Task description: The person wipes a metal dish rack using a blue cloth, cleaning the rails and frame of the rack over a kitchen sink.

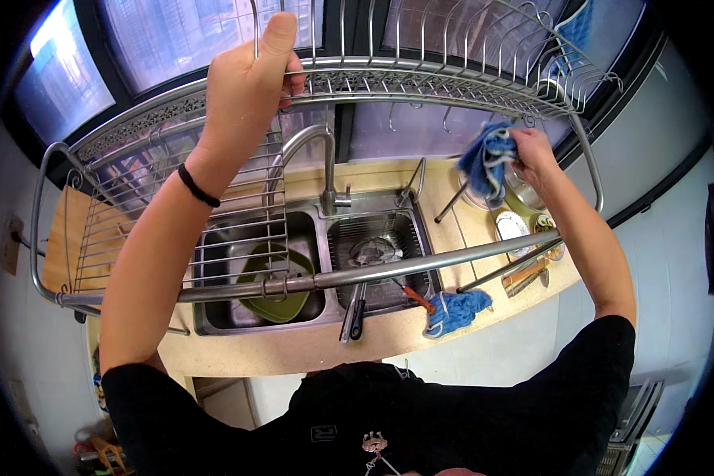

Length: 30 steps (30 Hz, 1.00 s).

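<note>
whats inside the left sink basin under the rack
A green bowl sits in the left sink basin. The wire rack and its front bar cross over it, so part of the bowl and most of the basin floor is hidden.

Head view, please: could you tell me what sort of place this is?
Most likely a home kitchen: a double sink with a faucet, and a metal dish rack over it.

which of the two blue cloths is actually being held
The blue cloth bunched in the right hand, up by the dish rack rail. The other blue cloth lies untouched on the countertop beside the sink.
</note>
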Each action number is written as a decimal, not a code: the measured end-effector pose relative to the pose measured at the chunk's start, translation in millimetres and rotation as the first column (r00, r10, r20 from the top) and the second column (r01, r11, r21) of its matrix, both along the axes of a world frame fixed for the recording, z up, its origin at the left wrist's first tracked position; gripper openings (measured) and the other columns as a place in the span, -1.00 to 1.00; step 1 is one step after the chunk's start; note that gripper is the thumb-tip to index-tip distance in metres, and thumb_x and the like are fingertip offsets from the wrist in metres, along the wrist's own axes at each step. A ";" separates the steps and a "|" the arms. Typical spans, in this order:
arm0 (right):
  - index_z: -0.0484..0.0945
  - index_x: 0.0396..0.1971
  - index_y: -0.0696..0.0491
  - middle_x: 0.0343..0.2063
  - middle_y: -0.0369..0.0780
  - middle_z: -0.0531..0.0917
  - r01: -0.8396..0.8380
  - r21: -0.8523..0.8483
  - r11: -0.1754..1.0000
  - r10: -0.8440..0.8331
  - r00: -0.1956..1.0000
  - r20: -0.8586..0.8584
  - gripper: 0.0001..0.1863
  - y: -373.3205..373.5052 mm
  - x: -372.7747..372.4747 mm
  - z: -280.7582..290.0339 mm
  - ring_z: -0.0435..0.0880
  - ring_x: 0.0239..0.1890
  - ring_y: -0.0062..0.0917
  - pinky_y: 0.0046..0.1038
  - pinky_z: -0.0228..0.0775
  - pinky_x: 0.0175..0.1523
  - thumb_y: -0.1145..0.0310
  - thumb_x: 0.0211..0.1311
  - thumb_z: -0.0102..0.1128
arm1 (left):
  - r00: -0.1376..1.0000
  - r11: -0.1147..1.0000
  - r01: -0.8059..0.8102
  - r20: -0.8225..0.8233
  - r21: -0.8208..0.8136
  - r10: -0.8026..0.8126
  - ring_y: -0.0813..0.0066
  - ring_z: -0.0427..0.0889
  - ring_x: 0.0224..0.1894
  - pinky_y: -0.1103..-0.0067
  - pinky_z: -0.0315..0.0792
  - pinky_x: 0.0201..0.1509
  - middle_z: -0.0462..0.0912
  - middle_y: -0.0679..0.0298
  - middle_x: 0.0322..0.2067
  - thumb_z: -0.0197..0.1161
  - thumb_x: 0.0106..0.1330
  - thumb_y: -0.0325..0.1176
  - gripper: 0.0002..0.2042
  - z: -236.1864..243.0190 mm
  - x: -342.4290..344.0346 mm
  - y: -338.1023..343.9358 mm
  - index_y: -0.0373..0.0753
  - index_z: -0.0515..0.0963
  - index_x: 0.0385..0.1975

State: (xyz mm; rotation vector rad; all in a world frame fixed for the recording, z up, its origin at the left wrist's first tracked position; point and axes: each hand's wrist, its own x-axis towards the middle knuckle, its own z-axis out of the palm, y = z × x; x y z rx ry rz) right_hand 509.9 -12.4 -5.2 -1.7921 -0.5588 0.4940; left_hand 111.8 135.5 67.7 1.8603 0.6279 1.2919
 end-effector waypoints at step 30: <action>0.59 -0.06 0.11 -0.19 -0.01 0.64 -0.289 -0.145 0.946 0.185 0.118 0.976 -0.67 27.9 -69.9 -1.7 0.58 -0.10 -0.07 -0.21 0.43 0.02 0.52 0.12 0.17 | 0.999 0.999 -0.019 0.048 -0.034 0.021 0.60 0.47 -0.60 0.66 0.32 -0.46 0.53 0.30 -0.69 -0.09 0.43 0.20 -0.38 -8.2 4.2 2.2 -0.19 0.47 -0.70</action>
